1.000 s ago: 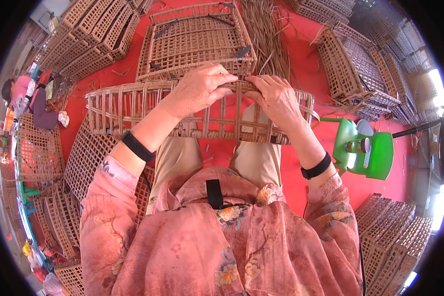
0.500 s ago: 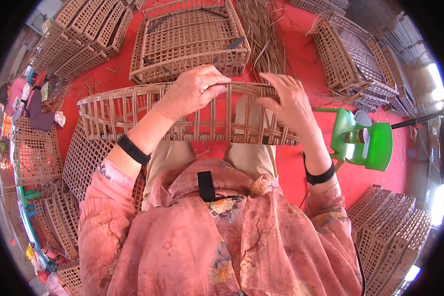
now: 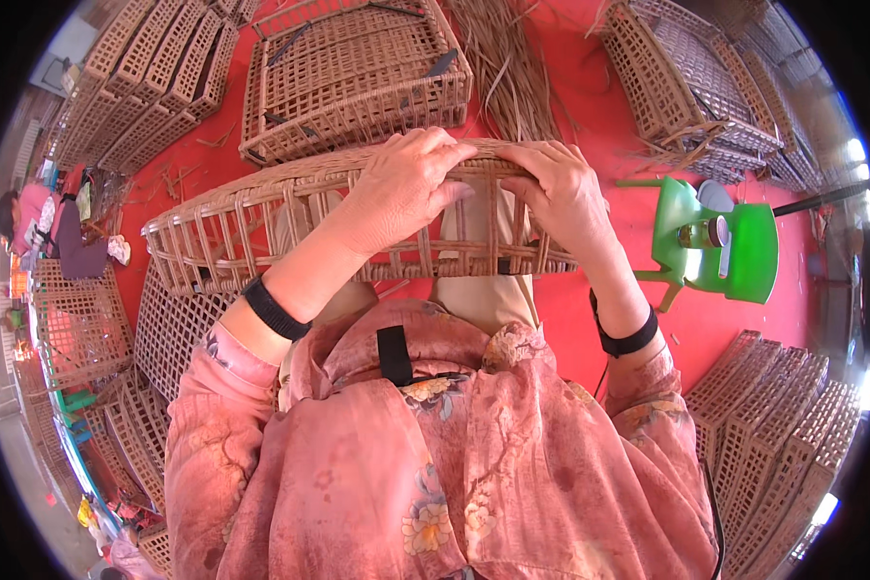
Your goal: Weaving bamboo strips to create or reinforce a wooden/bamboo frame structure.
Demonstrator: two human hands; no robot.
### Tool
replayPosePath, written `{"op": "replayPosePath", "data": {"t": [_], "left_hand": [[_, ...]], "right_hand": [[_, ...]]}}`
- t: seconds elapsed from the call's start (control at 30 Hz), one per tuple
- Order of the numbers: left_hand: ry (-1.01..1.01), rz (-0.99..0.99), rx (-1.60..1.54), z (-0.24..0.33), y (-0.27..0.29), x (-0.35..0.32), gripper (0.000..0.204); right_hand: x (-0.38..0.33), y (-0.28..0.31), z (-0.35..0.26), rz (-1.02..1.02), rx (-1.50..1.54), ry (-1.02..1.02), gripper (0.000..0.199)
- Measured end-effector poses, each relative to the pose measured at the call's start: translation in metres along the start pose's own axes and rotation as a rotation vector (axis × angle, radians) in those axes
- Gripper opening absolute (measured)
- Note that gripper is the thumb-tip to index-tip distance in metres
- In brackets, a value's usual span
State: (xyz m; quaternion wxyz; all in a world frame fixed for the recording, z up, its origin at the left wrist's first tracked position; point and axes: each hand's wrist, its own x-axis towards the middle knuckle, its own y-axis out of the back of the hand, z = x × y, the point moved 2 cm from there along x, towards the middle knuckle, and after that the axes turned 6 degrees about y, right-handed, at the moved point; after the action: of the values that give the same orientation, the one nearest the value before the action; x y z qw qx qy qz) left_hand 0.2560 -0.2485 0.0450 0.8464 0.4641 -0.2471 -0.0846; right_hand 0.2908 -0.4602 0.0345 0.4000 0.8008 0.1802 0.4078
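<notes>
So the thing in hand is a brown woven basket (image 3: 290,177), tipped on its side right in front of the person, over the knees, with its long axis running left to right across the body. Both hands sit on the basket's upper edge, right of its middle, so a longer stretch sticks out past the left hand (image 3: 406,184) than past the right hand (image 3: 561,188). The left is nearer the basket's centre, the right nearer its right end — just a small gap between them. Both look curled over that edge, fingers over the top and thumbs on the near side; can't tell if they're pinching anything besides the edge itself. Beyond the basket there's a second basket (image 3: 358,77) on the red floor, and beside that a bundle of dry strips (image 3: 507,77). Right of the basket is a green chair (image 3: 754,253) with a jar (image 3: 703,232) on it. Brands, labels — nothing I can read anywhere; the jar's too small to tell.
</notes>
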Motion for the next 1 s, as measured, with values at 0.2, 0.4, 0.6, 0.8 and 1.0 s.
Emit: {"op": "replayPosePath", "data": {"t": [0.2,0.4,0.6,0.8,1.0], "left_hand": [[0.018,-0.028,-0.052,0.002,-0.014,0.010,0.034],[-0.032,-0.013,-0.062,0.015,-0.019,-0.005,0.029],[0.079,-0.087,-0.137,0.024,-0.020,0.000,0.032],[0.028,-0.182,-0.053,0.048,-0.047,0.022,0.045],[0.052,-0.155,0.068,0.056,-0.075,0.041,0.049]], "right_hand": [[-0.005,-0.007,0.006,0.035,0.095,-0.082,0.025],[-0.026,-0.008,-0.009,-0.023,0.023,-0.076,0.033],[-0.057,0.033,0.018,-0.007,0.085,-0.223,0.052],[-0.067,0.035,0.041,-0.025,0.241,-0.293,0.041],[-0.055,0.040,0.051,-0.056,0.181,-0.191,0.029]]}}
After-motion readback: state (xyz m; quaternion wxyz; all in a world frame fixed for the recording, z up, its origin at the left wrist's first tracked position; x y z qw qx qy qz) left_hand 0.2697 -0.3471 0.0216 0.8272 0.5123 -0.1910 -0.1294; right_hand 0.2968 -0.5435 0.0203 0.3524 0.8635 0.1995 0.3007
